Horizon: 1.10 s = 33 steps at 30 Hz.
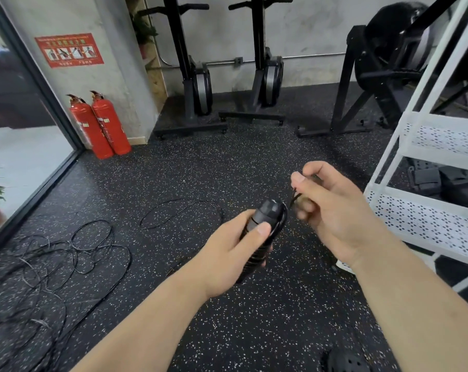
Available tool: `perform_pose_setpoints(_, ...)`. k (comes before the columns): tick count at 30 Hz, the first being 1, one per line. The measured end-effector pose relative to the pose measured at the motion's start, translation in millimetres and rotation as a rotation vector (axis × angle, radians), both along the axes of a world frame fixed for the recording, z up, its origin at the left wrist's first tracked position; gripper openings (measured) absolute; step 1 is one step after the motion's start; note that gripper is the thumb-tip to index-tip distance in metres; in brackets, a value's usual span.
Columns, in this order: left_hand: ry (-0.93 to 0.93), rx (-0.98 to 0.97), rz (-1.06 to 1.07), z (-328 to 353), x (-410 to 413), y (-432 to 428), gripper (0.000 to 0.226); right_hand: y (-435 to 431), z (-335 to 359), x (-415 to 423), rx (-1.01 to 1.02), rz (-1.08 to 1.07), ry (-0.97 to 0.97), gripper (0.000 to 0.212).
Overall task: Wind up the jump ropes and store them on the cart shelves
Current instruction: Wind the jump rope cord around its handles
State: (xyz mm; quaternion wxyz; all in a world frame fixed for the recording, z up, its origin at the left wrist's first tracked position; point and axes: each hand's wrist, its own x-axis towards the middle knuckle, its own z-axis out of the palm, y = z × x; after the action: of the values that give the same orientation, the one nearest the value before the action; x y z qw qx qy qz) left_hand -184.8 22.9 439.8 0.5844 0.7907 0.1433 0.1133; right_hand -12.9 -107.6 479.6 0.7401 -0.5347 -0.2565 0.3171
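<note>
Off to the left of the left hand (pixel 235 245), tangled jump ropes (pixel 66 264) sprawl on the speckled floor (pixel 254 170), and one more loop (pixel 182 213) lies just beyond it. Two red fire extinguishers (pixel 101 124) stand farther off. The white cart (pixel 429 210) stands just right of the right hand (pixel 332 210). The left hand grips the black rope handles (pixel 265 224), fingers curled round them. The right hand pinches the thin cord (pixel 294 196) beside their top end.
</note>
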Motion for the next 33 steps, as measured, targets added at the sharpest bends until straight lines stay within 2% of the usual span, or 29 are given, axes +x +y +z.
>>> perform_pose_setpoints(2, 0.053, 0.198, 0.020, -3.3, -2.2, -1.5, 0.029, 4.2, -2.1, -4.2, -0.012, -0.062, -0.124, 0.006)
perform_pose_setpoints(3, 0.062, 0.233, 0.029, -4.1, -3.1, -4.0, 0.032, 6.0, -3.2, -4.3, -0.038, -0.104, -0.143, 0.010)
perform_pose_setpoints(7, 0.056, 0.206, 0.106, -10.2, -1.8, -8.9, 0.047, 10.1, -11.1, -6.4, -0.213, -0.273, -0.057, 0.021)
perform_pose_setpoints(10, 0.039, 0.268, 0.264, -10.9, 7.9, -13.0, 0.052, 10.8, -14.4, -26.2, -0.295, -0.146, 0.027, 0.036)
perform_pose_setpoints(12, 0.015, 0.299, 0.384, -10.1, 15.2, -17.0, 0.052, 12.2, -18.6, -42.2, -0.322, -0.050, -0.077, 0.041)
perform_pose_setpoints(14, 0.001, 0.312, 0.430, -10.0, 21.5, -20.6, 0.058, 16.2, -26.9, -48.8, -0.344, -0.091, -0.237, 0.037)
perform_pose_setpoints(16, 0.021, 0.271, 0.389, -9.7, 27.9, -26.2, 0.063, 19.8, -33.1, -47.0, -0.330, -0.206, -0.252, 0.028)
perform_pose_setpoints(19, 0.080, 0.215, 0.283, -8.9, 37.3, -37.0, 0.065, 18.9, -33.7, -38.9, -0.222, -0.296, -0.086, 0.014)
perform_pose_setpoints(21, 0.089, 0.205, 0.220, -9.2, 43.9, -40.3, 0.058, 13.9, -33.3, -34.1, -0.213, -0.312, -0.129, 0.014)
perform_pose_setpoints(23, 0.084, 0.155, 0.170, -7.4, 49.9, -42.0, 0.049, 5.5, -32.5, -26.2, -0.253, -0.285, -0.181, 0.015)
perform_pose_setpoints(25, 0.048, 0.099, 0.127, -5.4, 57.0, -45.2, 0.050, -5.5, -27.4, -18.3, -0.271, -0.220, -0.188, 0.014)
perform_pose_setpoints(30, -0.053, 0.073, 0.107, -5.5, 72.9, -64.5, 0.063, -31.8, -12.3, -5.6, -0.126, -0.133, 0.095, 0.019)
perform_pose_setpoints(31, -0.059, 0.093, 0.097, -5.1, 76.4, -69.1, 0.066, -36.9, -12.2, -1.4, -0.138, -0.136, 0.074, 0.019)
perform_pose_setpoints(33, -0.035, 0.139, 0.066, -0.3, 83.1, -79.1, 0.072, -48.9, -15.0, 10.9, -0.209, -0.168, -0.089, 0.017)
